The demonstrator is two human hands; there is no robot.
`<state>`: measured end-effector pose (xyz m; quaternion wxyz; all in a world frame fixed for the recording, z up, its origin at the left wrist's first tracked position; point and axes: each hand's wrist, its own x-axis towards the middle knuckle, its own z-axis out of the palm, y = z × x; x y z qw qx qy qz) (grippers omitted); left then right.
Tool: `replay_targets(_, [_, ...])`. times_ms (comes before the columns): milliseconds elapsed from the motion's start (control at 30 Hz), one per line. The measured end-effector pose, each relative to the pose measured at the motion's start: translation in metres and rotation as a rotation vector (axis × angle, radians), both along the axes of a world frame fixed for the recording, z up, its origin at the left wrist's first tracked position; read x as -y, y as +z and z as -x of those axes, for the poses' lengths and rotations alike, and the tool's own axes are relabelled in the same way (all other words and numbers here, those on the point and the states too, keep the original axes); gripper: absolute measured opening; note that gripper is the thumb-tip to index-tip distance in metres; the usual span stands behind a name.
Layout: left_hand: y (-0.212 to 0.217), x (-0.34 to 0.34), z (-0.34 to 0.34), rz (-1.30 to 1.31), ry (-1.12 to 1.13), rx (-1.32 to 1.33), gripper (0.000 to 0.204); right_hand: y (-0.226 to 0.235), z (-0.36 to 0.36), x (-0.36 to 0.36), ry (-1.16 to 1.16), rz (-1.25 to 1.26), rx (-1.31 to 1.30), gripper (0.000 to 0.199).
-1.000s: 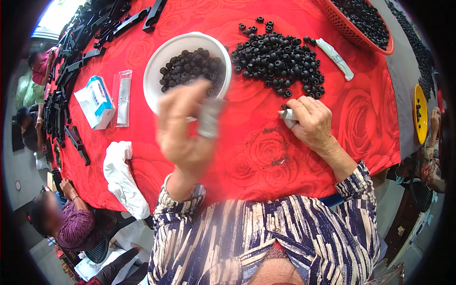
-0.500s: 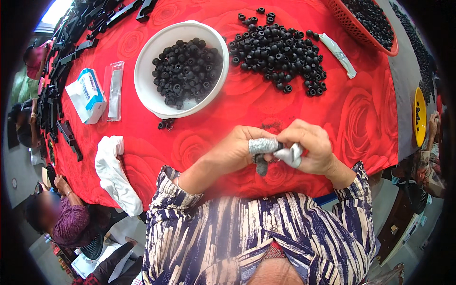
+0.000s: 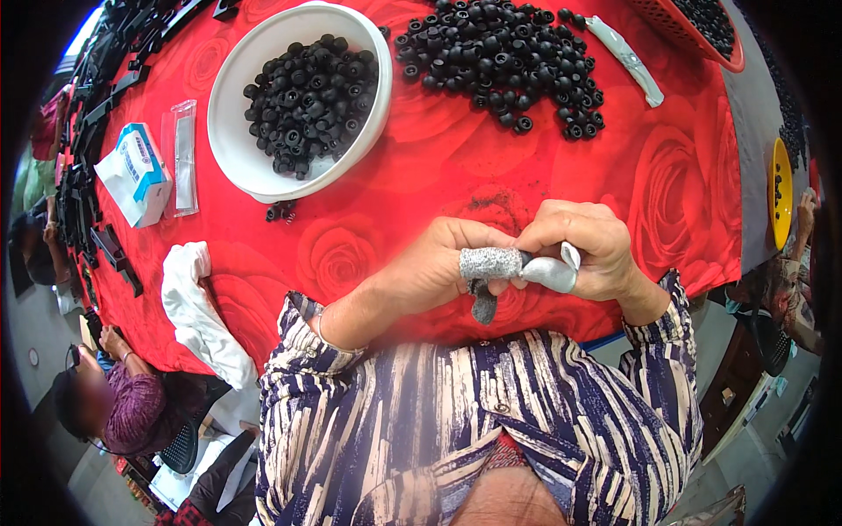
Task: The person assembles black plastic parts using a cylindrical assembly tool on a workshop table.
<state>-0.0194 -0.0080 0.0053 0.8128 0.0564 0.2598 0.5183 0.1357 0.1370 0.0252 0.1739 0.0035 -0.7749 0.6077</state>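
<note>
My left hand (image 3: 425,267) and my right hand (image 3: 592,245) meet fingertip to fingertip over the near part of the red cloth. Grey knitted finger sleeves (image 3: 489,263) cover fingers of the left hand, and a pale, shiny finger cover (image 3: 551,275) is on a finger of the right. Both hands pinch at one small dark piece (image 3: 525,258), mostly hidden by the fingers; it could be one of the black parts, but I cannot tell. Beyond them, a white bowl (image 3: 230,167) holds many small round black parts (image 3: 307,105). A loose heap of similar black parts (image 3: 500,66) lies to its right.
Dark crumbs (image 3: 495,200) lie just beyond my hands. To the left are a white cloth (image 3: 197,307), a blue-white box (image 3: 136,180), a clear plastic case (image 3: 184,158) and black elongated parts (image 3: 114,250). A red basket (image 3: 680,31) and yellow tray (image 3: 779,193) stand right. Other people sit nearby.
The view has shifted, so the bowl and heap appear further up and left. My right hand's fingers have changed their hold; the pale finger cover now points more toward the left hand.
</note>
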Motion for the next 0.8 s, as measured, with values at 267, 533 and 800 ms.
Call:
replay_targets(267, [-0.001, 0.001, -0.002, 0.011, 0.105, -0.005, 0.021, -0.001, 0.001, 0.009, -0.163, -0.23, -0.031, 0.026])
replay_targets(533, [-0.006, 0.002, -0.006, -0.011, 0.105, -0.086, 0.023, 0.002, 0.001, 0.008, -0.148, -0.272, -0.048, 0.031])
replay_targets(800, [0.003, 0.005, -0.014, -0.057, 0.198, -0.162, 0.022, -0.001, -0.003, 0.01, -0.225, -0.626, -0.254, 0.042])
